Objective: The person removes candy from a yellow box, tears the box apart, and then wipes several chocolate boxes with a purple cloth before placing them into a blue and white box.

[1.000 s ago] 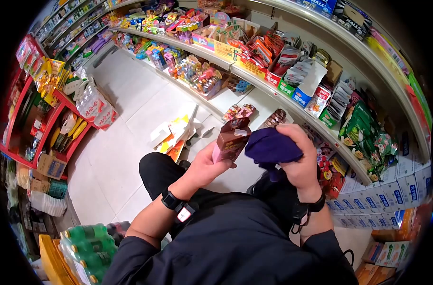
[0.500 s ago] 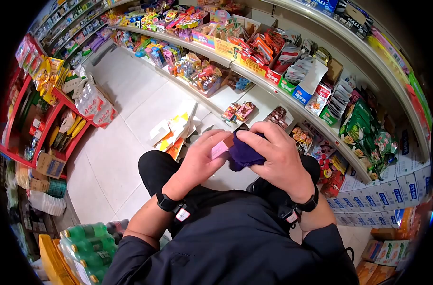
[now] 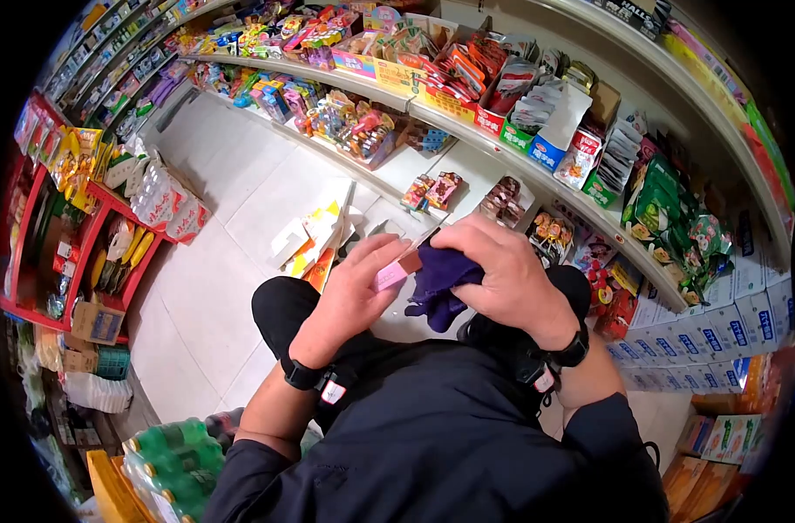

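My left hand [image 3: 354,292] is closed around a small pink and brown box [image 3: 392,275]. In my right hand [image 3: 511,275] is a dark purple cloth [image 3: 439,286], bunched at the top with its lower end hanging loose. The cloth touches the brown end of the box, between my two hands. Both hands are above my bent knees, in front of the lower shelf. Two small snack packs [image 3: 432,190] lie on that shelf just beyond my hands.
Torn white and yellow cardboard [image 3: 315,235] lies on the tiled floor ahead. Shelves of boxed sweets [image 3: 537,113] curve along the right. A red rack [image 3: 92,235] stands left, green bottles [image 3: 175,462] lower left, and stacked white cartons [image 3: 720,340] at right.
The purple cloth has slid along the box and now hangs lower and looser from my right hand. My left hand has shifted slightly left with the box. The view has tilted a little.
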The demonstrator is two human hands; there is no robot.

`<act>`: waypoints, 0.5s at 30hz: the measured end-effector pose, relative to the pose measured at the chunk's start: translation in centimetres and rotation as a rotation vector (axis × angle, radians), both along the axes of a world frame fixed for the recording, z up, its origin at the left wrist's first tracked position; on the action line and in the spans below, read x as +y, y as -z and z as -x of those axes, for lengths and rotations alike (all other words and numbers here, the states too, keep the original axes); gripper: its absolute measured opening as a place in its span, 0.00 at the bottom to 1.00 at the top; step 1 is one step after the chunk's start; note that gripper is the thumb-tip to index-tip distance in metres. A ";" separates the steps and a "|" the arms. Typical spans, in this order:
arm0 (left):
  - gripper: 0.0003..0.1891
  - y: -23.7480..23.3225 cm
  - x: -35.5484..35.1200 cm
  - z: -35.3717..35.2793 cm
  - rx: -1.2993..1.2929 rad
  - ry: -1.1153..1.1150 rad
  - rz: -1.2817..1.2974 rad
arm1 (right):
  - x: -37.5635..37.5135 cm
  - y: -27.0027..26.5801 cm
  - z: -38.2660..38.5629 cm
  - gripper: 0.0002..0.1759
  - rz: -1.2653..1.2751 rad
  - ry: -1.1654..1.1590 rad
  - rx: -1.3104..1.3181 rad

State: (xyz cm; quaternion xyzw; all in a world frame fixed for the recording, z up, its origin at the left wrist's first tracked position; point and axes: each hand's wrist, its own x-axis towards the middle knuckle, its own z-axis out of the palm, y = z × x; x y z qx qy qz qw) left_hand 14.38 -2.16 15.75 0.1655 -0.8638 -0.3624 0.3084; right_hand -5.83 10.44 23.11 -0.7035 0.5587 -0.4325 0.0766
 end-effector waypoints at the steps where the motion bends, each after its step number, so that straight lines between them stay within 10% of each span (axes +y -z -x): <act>1: 0.28 -0.3 -0.1 -0.1 -0.063 -0.023 0.059 | -0.1 0.2 0.2 0.20 0.035 -0.005 0.084; 10: 0.27 -0.8 0.1 -0.6 -0.090 0.032 0.036 | -1.2 2.7 2.9 0.16 0.039 0.104 0.300; 15: 0.27 -0.5 0.4 -0.8 0.013 0.106 -0.025 | -2.3 8.0 6.3 0.16 -0.182 0.175 -0.450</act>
